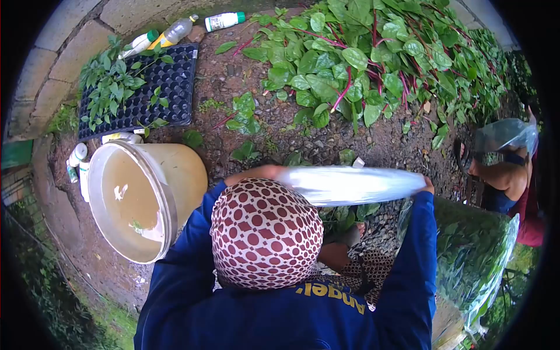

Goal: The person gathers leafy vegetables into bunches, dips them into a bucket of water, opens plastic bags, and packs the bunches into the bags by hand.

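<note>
A shiny clear plastic bag (pixel 353 185) is stretched sideways in front of my patterned headscarf, blurred along its length. Its left end is in my left hand (pixel 275 171), which is partly covered by the bag's glare and the headscarf. At the other end, my right hand (pixel 429 185) is closed on the bag's edge. Beyond the bag lies a big heap of leafy vine spinach (pixel 350 64) with purplish-red stems. A few loose leaves (pixel 244 114) are scattered on the wet soil near my left hand.
A large bucket (pixel 166 175) of murky water stands at my left. Behind it are a black seedling tray (pixel 175 87) and several bottles (pixel 224 21). On the right is a filled plastic bag of greens (pixel 466 251); past it, another person's arm (pixel 501 178) meets a clear bag (pixel 506 135).
</note>
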A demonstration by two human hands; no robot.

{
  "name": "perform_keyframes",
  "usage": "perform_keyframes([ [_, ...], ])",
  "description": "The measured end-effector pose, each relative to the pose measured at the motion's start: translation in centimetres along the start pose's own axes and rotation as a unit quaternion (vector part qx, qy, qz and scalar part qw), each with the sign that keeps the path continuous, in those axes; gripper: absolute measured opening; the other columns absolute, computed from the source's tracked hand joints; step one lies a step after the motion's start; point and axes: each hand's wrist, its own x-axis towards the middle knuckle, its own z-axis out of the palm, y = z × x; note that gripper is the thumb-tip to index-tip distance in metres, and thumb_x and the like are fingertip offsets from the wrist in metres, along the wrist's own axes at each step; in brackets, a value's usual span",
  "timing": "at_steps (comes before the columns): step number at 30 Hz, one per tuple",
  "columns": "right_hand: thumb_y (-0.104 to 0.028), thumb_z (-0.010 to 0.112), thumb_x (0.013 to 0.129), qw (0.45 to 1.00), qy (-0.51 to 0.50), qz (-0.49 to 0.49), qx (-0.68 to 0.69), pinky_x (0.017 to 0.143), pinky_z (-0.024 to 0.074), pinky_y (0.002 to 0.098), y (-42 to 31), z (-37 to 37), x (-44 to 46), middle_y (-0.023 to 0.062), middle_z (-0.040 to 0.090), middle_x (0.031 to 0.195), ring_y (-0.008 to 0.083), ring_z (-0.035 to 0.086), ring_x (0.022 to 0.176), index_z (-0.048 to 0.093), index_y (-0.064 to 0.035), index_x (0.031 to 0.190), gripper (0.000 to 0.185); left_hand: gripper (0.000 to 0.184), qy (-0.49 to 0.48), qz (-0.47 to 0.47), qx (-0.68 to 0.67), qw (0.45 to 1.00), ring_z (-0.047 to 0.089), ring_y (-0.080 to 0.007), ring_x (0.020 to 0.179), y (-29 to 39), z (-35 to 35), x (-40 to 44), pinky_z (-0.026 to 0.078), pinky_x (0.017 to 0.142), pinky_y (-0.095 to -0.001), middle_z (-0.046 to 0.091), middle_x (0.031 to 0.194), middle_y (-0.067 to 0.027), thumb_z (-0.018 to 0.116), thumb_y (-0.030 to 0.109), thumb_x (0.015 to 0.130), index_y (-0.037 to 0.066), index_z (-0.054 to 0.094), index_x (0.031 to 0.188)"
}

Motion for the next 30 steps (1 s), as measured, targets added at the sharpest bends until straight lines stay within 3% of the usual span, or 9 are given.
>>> perform_keyframes([
  [4, -0.02, 0.065, 0.076, 0.979, -0.165, 0.09, -0.073, 0.082, 0.0488, 0.0384, -0.8, 12.9, -10.0, 0.0128, 0.062, 0.098, 0.0239, 0.06, 0.091, 0.053, -0.0019, 0.114, 0.043, 0.027, 0.305, -0.094, 0.191, 0.928, 0.064, -0.0204, 0.067, -4.8, -4.0, -1.0, 0.05, 0.065, -0.0324, 0.066, 0.074, -0.0131, 0.066, 0.019, 0.069, -0.001, 0.065, 0.087],
  [5, -0.02, 0.067, 0.075, 0.916, -0.375, 0.048, -0.132, 0.09, 0.0449, 0.0402, -2.0, 16.3, -14.7, 0.0158, 0.054, 0.115, 0.0252, 0.056, 0.103, 0.037, -0.0025, 0.127, 0.062, 0.027, 0.407, -0.123, 0.183, 0.886, 0.064, -0.0217, 0.071, -8.0, -6.0, -1.5, 0.051, 0.066, -0.0334, 0.067, 0.086, -0.0135, 0.062, 0.017, 0.075, 0.001, 0.064, 0.097],
  [9, -0.003, 0.066, 0.07, 0.839, -0.519, 0.041, -0.157, 0.088, 0.0444, 0.0374, -3.3, 18.6, -18.2, 0.0129, 0.06, 0.103, 0.0241, 0.059, 0.096, 0.051, -0.0029, 0.112, 0.044, 0.033, 0.361, -0.083, -0.395, 0.841, 0.061, -0.022, 0.093, -7.1, -7.3, -2.5, 0.048, 0.084, -0.0347, 0.062, 0.108, -0.0127, 0.049, 0.01, 0.084, 0.001, 0.053, 0.116],
  [13, 0.0, 0.061, 0.069, 0.707, -0.209, -0.122, -0.664, 0.08, 0.0488, 0.0346, 1.5, 6.0, -3.8, 0.0083, 0.066, 0.094, 0.0221, 0.063, 0.091, 0.066, -0.0103, 0.079, 0.015, 0.034, 0.154, -0.054, -0.395, 0.904, 0.056, -0.0212, 0.105, 1.0, -3.0, -1.3, 0.042, 0.093, -0.0363, 0.057, 0.115, -0.0146, 0.052, 0.012, 0.087, 0.0, 0.05, 0.119],
  [14, -0.004, 0.061, 0.07, 0.59, -0.116, -0.21, -0.771, 0.081, 0.0496, 0.0349, 2.1, 7.7, -6.4, 0.0077, 0.067, 0.088, 0.025, 0.064, 0.089, 0.067, -0.0142, 0.082, 0.017, 0.034, 0.082, -0.024, -0.389, 0.917, 0.056, -0.0198, 0.104, 4.4, -1.3, -0.8, 0.042, 0.092, -0.0346, 0.058, 0.114, -0.0131, 0.053, 0.009, 0.085, 0.002, 0.052, 0.118],
  [19, -0.009, 0.063, 0.068, 0.536, 0.062, -0.135, -0.831, 0.09, 0.0461, 0.0364, 6.4, 8.8, -7.4, 0.0119, 0.065, 0.099, 0.0294, 0.06, 0.1, 0.068, -0.0168, 0.096, 0.029, 0.031, 0.005, 0.048, 0.107, 0.993, 0.057, -0.0208, 0.093, -2.2, -4.0, 2.9, 0.045, 0.081, -0.0353, 0.06, 0.096, -0.0095, 0.055, 0.0, 0.078, 0.004, 0.06, 0.108],
  [23, -0.017, 0.065, 0.076, 0.566, -0.474, -0.02, -0.674, 0.093, 0.0414, 0.0316, 10.3, 2.1, 3.2, 0.0128, 0.059, 0.113, 0.0281, 0.056, 0.107, 0.064, -0.0133, 0.11, 0.034, 0.021, 0.332, -0.123, 0.413, 0.839, 0.056, -0.0299, 0.096, -6.7, -4.9, 4.8, 0.043, 0.086, -0.0383, 0.059, 0.1, -0.0151, 0.06, 0.009, 0.076, 0.011, 0.068, 0.096],
  [28, -0.037, 0.062, 0.085, 0.729, -0.309, -0.078, -0.605, 0.066, 0.0483, 0.0302, 0.3, 10.5, 4.1, 0.0067, 0.066, 0.082, 0.0192, 0.063, 0.079, 0.065, -0.0063, 0.1, 0.034, 0.024, 0.098, -0.24, 0.487, 0.834, 0.044, -0.031, 0.118, -0.5, -9.7, 5.0, 0.03, 0.099, -0.0474, 0.057, 0.116, -0.015, 0.068, 0.038, 0.071, 0.018, 0.072, 0.085],
  [30, -0.037, 0.062, 0.085, 0.807, -0.176, -0.052, -0.561, 0.053, 0.0475, 0.0265, -2.6, 18.1, 0.3, 0.0052, 0.066, 0.08, 0.0143, 0.063, 0.067, 0.065, -0.0053, 0.095, 0.034, 0.018, 0.235, -0.187, 0.515, 0.803, 0.054, -0.0325, 0.107, 1.4, -13.4, 6.2, 0.039, 0.093, -0.046, 0.064, 0.101, -0.0149, 0.066, 0.033, 0.074, 0.018, 0.071, 0.082],
])
